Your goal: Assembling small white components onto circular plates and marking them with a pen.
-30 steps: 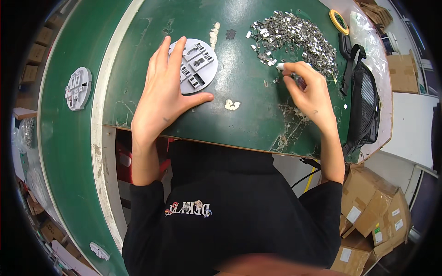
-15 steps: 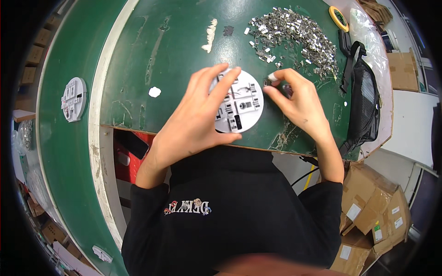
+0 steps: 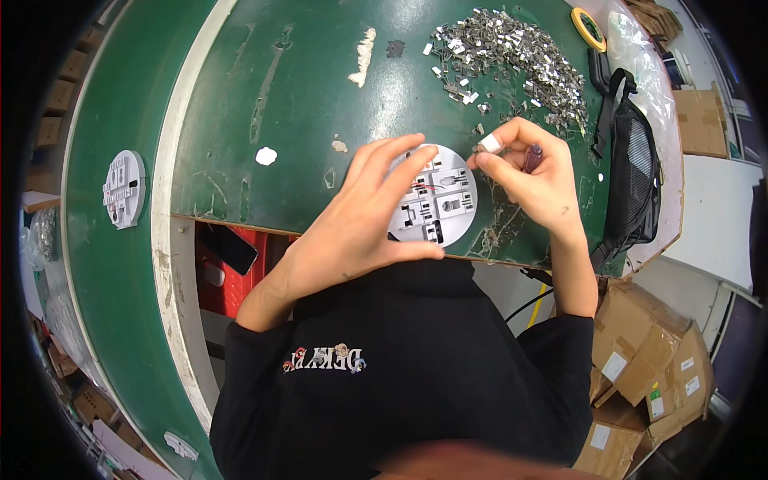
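Note:
A round white plastic base (image 3: 456, 188) with raised slots, a thin red wire and a small black part lies at the table's front edge. My left hand (image 3: 364, 204) grips it from the left, thumb at its near rim and fingers over its far side. Just beyond its right rim, my right hand (image 3: 536, 172) is closed round a slim tool with a dark purple handle (image 3: 534, 158); the tool's working end is hidden. White tape wraps its index fingertip. Whether a small metal clip is also pinched there, I cannot make out.
A heap of small metal clips (image 3: 512, 64) spreads at the far right, near a yellow tape roll (image 3: 589, 30) and a black mesh bag (image 3: 632, 172). Another white base (image 3: 124, 190) sits on the green belt at left. A phone (image 3: 230, 248) rests below the table edge.
My left hand and the round base have shifted right and slightly nearer me. My right hand has moved a little right and turned, so the purple handle shows more clearly.

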The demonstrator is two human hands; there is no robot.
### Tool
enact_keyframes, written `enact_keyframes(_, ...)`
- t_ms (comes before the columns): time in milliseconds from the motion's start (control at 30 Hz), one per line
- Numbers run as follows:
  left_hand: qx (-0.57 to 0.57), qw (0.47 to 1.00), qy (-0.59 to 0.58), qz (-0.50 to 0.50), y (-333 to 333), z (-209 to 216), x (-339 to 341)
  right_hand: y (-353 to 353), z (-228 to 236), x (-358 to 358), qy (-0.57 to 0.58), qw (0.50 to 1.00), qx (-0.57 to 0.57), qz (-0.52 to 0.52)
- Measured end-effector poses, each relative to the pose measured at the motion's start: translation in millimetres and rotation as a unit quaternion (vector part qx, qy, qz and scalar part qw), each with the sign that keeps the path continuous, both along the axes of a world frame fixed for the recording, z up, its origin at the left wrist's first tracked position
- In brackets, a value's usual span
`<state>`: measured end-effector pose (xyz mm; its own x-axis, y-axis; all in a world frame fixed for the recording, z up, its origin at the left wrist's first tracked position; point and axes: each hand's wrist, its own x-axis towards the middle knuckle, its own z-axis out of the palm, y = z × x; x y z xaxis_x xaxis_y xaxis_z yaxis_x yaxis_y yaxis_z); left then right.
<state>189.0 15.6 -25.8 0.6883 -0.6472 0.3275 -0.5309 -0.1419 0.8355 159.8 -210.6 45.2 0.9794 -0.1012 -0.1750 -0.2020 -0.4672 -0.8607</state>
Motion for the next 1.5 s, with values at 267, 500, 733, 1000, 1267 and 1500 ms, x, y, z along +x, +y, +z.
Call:
enact_keyframes(267,-0.053,0.997,-0.001,0.048,-7.6,-6.1,7.2,9.2,6.8,-3.0,0.036,0.997,0.049,0.047)
enact_keyframes(500,-0.068,0.996,0.022,0.062,-6.7,-6.9,9.4,12.6,2.1,1.8,-0.026,0.993,-0.057,0.102)
enact_keyframes(733,-0.07,0.995,0.03,0.059,-1.6,-12.4,11.6,23.4,-4.1,7.8,-0.059,0.988,-0.063,0.127)
enact_keyframes(1000,-0.067,0.996,0.024,0.052,-1.8,-12.5,17.1,24.9,-7.4,13.0,-0.062,0.987,-0.068,0.128)
enact_keyframes(1267,-0.071,0.996,0.011,0.048,0.3,-16.7,16.6,28.1,-10.4,12.0,-0.082,0.979,-0.112,0.15)
enact_keyframes(1500,-0.078,0.994,0.03,0.071,6.0,-15.1,11.4,29.0,-23.0,7.4,-0.14,0.96,-0.166,0.178)
